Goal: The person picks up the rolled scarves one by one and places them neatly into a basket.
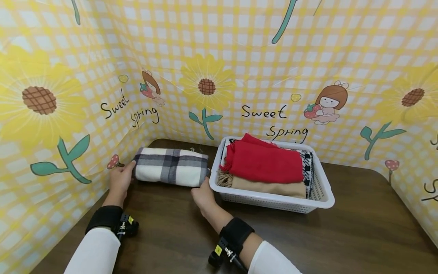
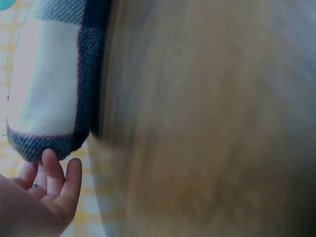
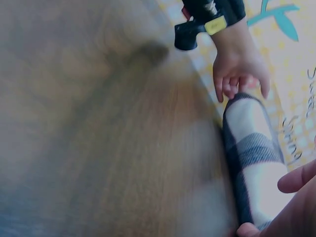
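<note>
A folded plaid scarf [image 1: 174, 167] in white, grey and dark blue lies as a thick bundle on the brown table, left of the basket. At its left end my left hand [image 1: 121, 178] touches the cloth; the left wrist view shows this hand [image 2: 49, 192] with fingers loosely bent against the rounded end. My right hand [image 1: 204, 198] is at the opposite end, close to the basket's corner. In the right wrist view, the thumb and a fingertip of the right hand [image 3: 291, 210] lie either side of the scarf [image 3: 254, 148]; its other fingers are hidden.
Right of the scarf stands a white perforated plastic basket [image 1: 270, 196]. In it lie a red fringed scarf [image 1: 267, 160], a beige fringed one [image 1: 270, 187] and black-and-white patterned cloth [image 1: 308, 165]. A yellow checked curtain [image 1: 253, 76] stands behind the table and along its sides.
</note>
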{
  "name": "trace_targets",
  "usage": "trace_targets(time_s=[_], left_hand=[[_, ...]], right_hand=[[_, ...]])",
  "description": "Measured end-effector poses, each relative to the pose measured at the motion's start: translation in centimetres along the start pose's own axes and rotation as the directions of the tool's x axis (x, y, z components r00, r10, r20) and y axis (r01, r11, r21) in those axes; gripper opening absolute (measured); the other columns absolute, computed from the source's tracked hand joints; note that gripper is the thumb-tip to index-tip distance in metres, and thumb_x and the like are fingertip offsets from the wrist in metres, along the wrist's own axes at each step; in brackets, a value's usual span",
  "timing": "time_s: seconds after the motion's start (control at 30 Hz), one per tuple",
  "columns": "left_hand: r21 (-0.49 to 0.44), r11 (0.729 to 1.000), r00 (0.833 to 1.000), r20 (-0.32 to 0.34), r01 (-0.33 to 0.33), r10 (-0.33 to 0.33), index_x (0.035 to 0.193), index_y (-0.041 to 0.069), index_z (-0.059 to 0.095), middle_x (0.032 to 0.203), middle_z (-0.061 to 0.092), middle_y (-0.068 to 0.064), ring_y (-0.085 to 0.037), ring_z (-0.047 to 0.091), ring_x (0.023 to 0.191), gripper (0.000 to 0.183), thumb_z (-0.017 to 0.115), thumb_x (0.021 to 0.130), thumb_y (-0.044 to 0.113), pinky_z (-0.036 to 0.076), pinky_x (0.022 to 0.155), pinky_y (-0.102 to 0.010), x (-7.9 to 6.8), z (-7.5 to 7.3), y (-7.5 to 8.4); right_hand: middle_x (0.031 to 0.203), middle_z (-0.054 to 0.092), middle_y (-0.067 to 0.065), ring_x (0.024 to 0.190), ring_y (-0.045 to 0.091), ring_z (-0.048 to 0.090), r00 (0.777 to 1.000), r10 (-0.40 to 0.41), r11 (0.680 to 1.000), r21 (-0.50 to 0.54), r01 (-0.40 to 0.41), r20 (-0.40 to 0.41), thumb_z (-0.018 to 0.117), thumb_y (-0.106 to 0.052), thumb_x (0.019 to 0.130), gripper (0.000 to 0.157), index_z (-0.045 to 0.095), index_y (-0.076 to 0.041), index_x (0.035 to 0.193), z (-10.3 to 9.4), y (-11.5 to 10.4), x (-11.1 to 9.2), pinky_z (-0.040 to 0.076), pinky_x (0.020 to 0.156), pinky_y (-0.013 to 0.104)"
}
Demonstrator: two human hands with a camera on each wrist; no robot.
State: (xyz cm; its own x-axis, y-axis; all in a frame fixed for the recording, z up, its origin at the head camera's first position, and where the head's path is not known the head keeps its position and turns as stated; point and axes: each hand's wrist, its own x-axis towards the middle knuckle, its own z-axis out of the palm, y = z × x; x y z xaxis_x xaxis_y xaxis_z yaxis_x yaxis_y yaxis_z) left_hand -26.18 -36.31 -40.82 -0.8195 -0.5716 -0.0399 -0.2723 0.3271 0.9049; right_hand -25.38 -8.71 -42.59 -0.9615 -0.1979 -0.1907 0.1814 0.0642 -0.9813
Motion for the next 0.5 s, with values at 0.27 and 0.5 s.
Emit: trace_targets(time_s=[0.27, 0.5], left_hand=[[0.105, 0.994, 0.994, -0.107, 0.035, -0.024, 0.077, 0.005, 0.057, 0.075, 0.056, -0.012, -0.023, 0.052, 0.059, 0.053, 0.044, 0.096, 0.053, 0.045, 0.050, -0.032, -1.1, -1.2, -0.4], [0.125, 0.990, 0.996, -0.070, 0.068, -0.059, 0.129, -0.005, 0.050, 0.123, 0.047, -0.027, -0.034, 0.050, 0.086, 0.065, 0.029, 0.099, 0.048, 0.050, 0.057, -0.037, -2.3, -2.4, -1.0]], right_hand=[[0.155, 0.020, 0.027, 0.142, 0.039, 0.020, 0.999, 0.046, 0.998, -0.036, -0.046, 0.011, 0.053, 0.007, 0.080, 0.080, 0.016, 0.009, 0.151, -0.4, -0.4, -2.4, 0.031, 0.109, 0.047], [0.149, 0.030, 0.030, 0.137, 0.042, 0.029, 0.996, 0.075, 0.993, -0.094, -0.071, 0.038, 0.060, 0.000, 0.080, 0.077, 0.024, 0.011, 0.147, -1.0, -0.4, -4.3, 0.032, 0.108, 0.052]])
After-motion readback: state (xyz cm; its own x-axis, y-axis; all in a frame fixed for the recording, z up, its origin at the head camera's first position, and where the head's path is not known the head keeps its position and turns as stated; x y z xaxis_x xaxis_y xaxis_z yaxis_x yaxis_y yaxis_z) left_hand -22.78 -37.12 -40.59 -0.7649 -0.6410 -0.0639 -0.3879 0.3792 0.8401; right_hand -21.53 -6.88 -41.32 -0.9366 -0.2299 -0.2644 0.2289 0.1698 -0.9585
